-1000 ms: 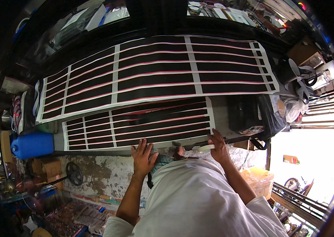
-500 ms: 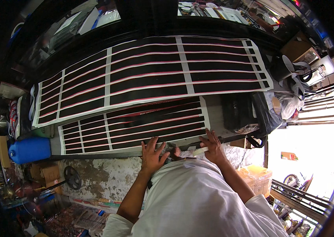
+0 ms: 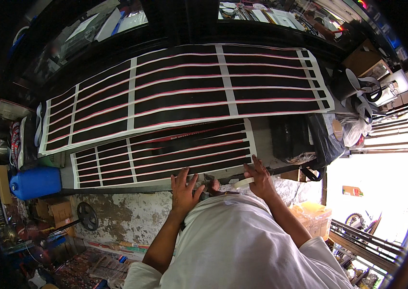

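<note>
A white-bordered sheet with black bands (image 3: pixel 165 166) lies on the table in front of me, partly beneath a larger banded sheet. My left hand (image 3: pixel 183 191) rests at its near edge, fingers spread and holding nothing. At the near right corner, my right hand (image 3: pixel 260 179) has its fingers stretched toward the border. A pale, ring-shaped roll of what looks like tape (image 3: pixel 244 183) sticks out from this hand's palm side, past the table edge. How the palm grips it is hidden.
The larger banded sheet (image 3: pixel 180 91) spans the surface behind. Dark plastic-wrapped bundles (image 3: pixel 293 137) stand at the right. A blue jerrycan (image 3: pixel 36 183) is at the left. Below the table edge are a handwheel (image 3: pixel 87 216) and a wrapped carton (image 3: pixel 311 217).
Both hands stay almost in place. The pale roll at my right hand has tilted slightly, showing more of its ring. The sheets lie as before.
</note>
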### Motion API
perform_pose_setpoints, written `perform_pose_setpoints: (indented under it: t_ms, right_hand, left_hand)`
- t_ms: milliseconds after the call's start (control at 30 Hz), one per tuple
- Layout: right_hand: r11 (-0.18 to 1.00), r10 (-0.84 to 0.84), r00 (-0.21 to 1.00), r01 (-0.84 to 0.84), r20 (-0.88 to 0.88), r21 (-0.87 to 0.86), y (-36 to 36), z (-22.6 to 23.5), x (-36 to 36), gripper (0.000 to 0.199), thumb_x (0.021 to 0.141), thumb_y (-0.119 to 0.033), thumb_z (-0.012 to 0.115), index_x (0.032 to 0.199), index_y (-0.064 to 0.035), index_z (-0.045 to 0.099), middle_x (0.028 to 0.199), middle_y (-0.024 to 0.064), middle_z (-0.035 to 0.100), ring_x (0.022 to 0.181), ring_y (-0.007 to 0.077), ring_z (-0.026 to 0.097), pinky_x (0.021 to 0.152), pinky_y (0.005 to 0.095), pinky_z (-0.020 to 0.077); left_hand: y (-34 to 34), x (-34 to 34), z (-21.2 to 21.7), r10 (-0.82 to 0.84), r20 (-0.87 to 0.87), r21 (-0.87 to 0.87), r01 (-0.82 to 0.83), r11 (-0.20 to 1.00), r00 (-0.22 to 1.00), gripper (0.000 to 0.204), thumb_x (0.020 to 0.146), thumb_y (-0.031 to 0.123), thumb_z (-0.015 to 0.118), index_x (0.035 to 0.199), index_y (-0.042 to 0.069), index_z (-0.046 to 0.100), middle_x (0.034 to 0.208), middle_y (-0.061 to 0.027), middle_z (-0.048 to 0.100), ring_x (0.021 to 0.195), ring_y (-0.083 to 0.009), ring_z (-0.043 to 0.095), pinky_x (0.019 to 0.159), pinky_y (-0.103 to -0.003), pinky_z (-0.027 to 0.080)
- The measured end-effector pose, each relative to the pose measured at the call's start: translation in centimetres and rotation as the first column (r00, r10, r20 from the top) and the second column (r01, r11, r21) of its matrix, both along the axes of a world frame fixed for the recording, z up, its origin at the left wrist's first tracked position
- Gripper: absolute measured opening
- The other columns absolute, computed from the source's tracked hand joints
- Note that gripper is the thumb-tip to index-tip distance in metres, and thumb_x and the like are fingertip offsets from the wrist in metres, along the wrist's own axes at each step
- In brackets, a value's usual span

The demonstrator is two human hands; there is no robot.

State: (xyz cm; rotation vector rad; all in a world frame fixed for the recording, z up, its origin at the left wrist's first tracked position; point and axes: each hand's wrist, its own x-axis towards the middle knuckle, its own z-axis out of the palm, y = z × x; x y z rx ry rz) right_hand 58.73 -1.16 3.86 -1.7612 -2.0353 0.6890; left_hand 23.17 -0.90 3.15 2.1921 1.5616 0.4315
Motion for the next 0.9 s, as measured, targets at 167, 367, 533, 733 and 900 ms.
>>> perform_pose_setpoints:
  t_ms: [167,367,533,733,900]
  right_hand:
    - [1.000,0.012,0.997,-0.012,0.081,0.004,-0.1,0.4,-0.1,0.058,0.087,-0.008,0.072,0.145,-0.0116,0.071,0.167,0.0300,0.043,0.151,0.0544,0.044,0.123,0.0594,0.0418]
    - [0.998,0.025,0.997,-0.021,0.078,-0.057,-0.1,0.3,0.1,0.066,0.084,-0.012,0.070,0.149,-0.0205,0.070,0.174,0.0252,0.035,0.155,0.0558,0.038,0.122,0.0650,0.0392]
    - [0.995,0.021,0.995,-0.011,0.100,-0.098,-0.2,0.2,0.1,0.067,0.084,-0.013,0.070,0.150,-0.0214,0.069,0.174,0.0247,0.035,0.155,0.0561,0.037,0.123,0.0652,0.0387]
    - [0.996,0.017,0.993,-0.006,0.120,-0.090,-0.2,1.0,0.0,0.055,0.093,-0.018,0.071,0.149,-0.0206,0.070,0.172,0.0252,0.038,0.153,0.0555,0.040,0.122,0.0634,0.0398]
    - [0.997,0.022,0.990,-0.011,0.136,-0.082,0.0,1.3,0.0,0.061,0.091,-0.012,0.071,0.151,-0.0206,0.067,0.172,0.0251,0.040,0.152,0.0557,0.042,0.122,0.0630,0.0392]
  left_hand:
    - [0.0,-0.6,0.5,-0.003,0.008,0.003,0.003,1.000,1.000,0.058,0.100,0.046,0.074,0.149,0.014,0.067,0.167,-0.0218,0.040,0.156,-0.0420,0.039,0.125,-0.075,0.022]
    - [0.1,-0.3,0.3,0.003,-0.003,-0.004,-0.003,1.000,1.000,0.059,0.100,0.046,0.074,0.150,0.015,0.067,0.165,-0.0232,0.041,0.155,-0.0428,0.038,0.126,-0.075,0.020]
    - [-0.4,-1.3,-0.1,0.036,0.009,-0.023,-0.035,0.999,0.999,0.059,0.102,0.045,0.074,0.154,0.018,0.064,0.171,-0.0208,0.037,0.160,-0.0427,0.033,0.127,-0.075,0.018]
    - [-0.5,-3.4,-0.8,0.076,-0.002,-0.013,-0.076,0.997,0.997,0.059,0.103,0.046,0.074,0.155,0.020,0.065,0.174,-0.0200,0.035,0.164,-0.0415,0.028,0.128,-0.074,0.017]
    - [-0.5,-3.6,-0.5,0.059,-0.013,-0.031,-0.059,0.998,0.998,0.058,0.104,0.046,0.072,0.156,0.021,0.064,0.175,-0.0206,0.034,0.163,-0.0432,0.030,0.128,-0.074,0.018]
